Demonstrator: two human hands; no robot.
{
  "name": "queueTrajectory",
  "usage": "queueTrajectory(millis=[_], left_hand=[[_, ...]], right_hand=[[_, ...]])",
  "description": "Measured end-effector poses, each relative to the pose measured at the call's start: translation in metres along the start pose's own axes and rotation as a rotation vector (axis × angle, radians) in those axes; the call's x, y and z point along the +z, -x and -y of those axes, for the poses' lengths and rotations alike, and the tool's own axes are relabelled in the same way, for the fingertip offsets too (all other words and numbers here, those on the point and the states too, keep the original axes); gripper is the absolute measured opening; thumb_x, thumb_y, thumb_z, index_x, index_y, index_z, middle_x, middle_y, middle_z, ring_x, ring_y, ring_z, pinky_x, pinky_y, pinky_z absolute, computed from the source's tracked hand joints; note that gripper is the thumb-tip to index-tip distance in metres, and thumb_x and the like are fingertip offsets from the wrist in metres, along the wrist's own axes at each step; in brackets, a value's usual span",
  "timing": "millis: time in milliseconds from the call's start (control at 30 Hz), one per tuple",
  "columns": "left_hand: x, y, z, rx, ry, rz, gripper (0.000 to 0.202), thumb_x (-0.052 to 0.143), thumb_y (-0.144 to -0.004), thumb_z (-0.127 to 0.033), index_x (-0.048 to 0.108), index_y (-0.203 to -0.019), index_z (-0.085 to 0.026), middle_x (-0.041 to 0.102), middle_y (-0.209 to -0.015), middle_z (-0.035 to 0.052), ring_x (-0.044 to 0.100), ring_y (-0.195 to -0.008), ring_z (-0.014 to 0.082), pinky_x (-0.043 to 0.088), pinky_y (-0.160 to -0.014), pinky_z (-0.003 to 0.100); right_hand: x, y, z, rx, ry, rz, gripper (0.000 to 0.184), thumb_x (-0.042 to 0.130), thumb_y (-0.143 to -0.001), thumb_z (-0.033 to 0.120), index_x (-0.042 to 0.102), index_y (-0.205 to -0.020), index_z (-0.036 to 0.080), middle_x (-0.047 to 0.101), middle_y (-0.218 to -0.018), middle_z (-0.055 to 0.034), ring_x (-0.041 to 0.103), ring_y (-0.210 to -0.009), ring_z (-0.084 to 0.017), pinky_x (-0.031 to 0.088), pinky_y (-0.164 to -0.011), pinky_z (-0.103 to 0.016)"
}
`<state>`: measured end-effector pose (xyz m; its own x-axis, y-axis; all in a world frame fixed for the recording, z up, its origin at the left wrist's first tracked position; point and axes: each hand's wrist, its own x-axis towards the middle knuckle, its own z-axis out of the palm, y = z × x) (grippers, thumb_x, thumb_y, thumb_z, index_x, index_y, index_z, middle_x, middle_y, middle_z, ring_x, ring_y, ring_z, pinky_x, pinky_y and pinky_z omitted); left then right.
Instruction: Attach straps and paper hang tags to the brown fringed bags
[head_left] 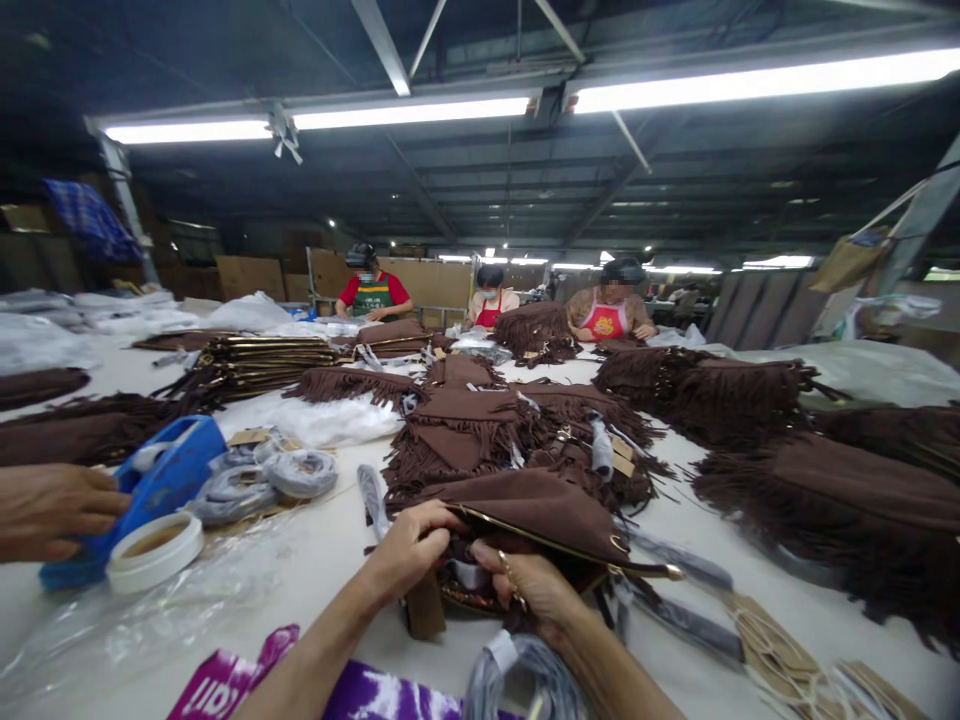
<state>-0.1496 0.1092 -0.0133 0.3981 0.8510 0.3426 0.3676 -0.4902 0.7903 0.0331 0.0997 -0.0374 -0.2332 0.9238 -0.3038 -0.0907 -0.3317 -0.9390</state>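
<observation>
On the white table [337, 545] before me, just past a grey coil [484, 690], the bag [532, 505] lies crosswise, its long axis left to right, the gold-tipped zip [667, 572] end pointing right. My left hand [416, 545] pinches its rim, thumb against fingers; my right hand [536, 590] curls at the mouth, a gold chain [512, 578] across it, its grip unclear to me. Dark brown, the bag gapes. To the left, a co-worker's hand [60, 510] is at a blue dispenser [161, 480]; beyond, fringed bags [465, 430] lie heaped before three people [379, 295] in aprons.
</observation>
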Motion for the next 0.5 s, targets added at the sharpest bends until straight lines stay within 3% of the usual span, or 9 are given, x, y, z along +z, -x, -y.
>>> queueTrajectory(millis=[133,233,367,500], left_hand=[[0.006,0.006,-0.010,-0.013,-0.089,-0.034,0.021,0.054,-0.073,-0.018,0.069,-0.087,-0.019,0.066,-0.097,0.0054,0.059,-0.095,0.0209,0.045,-0.087,0.029],[0.014,0.008,-0.011,0.030,-0.185,-0.034,0.032,0.052,-0.069,-0.008,0.070,-0.092,-0.021,0.063,-0.105,0.0059,0.058,-0.102,0.0210,0.044,-0.091,0.029],[0.023,0.007,-0.008,0.017,-0.266,-0.101,0.034,0.050,-0.069,-0.004,0.070,-0.091,-0.021,0.063,-0.103,0.0065,0.058,-0.100,0.0215,0.046,-0.089,0.029],[0.021,0.001,-0.005,-0.013,-0.147,-0.184,0.026,0.051,-0.070,-0.008,0.071,-0.082,-0.019,0.067,-0.097,0.0069,0.060,-0.096,0.0219,0.046,-0.088,0.031]], right_hand=[[-0.002,-0.002,0.000,0.081,-0.056,-0.017,0.051,0.081,-0.053,0.050,0.038,-0.048,0.022,0.030,-0.032,0.0118,0.021,-0.035,-0.003,0.014,-0.042,-0.021],[-0.002,-0.005,0.003,0.106,-0.076,-0.033,0.044,0.080,-0.061,0.041,0.043,-0.052,0.021,0.030,-0.032,0.0127,0.020,-0.034,-0.003,0.013,-0.040,-0.019],[-0.002,-0.006,0.005,0.087,-0.059,-0.046,0.042,0.079,-0.062,0.038,0.041,-0.053,0.022,0.029,-0.034,0.0130,0.021,-0.034,-0.004,0.014,-0.040,-0.020],[-0.007,0.003,0.008,-0.006,0.019,-0.041,0.035,0.074,-0.060,0.042,0.046,-0.054,0.021,0.030,-0.035,0.0123,0.021,-0.036,-0.005,0.014,-0.041,-0.021]])
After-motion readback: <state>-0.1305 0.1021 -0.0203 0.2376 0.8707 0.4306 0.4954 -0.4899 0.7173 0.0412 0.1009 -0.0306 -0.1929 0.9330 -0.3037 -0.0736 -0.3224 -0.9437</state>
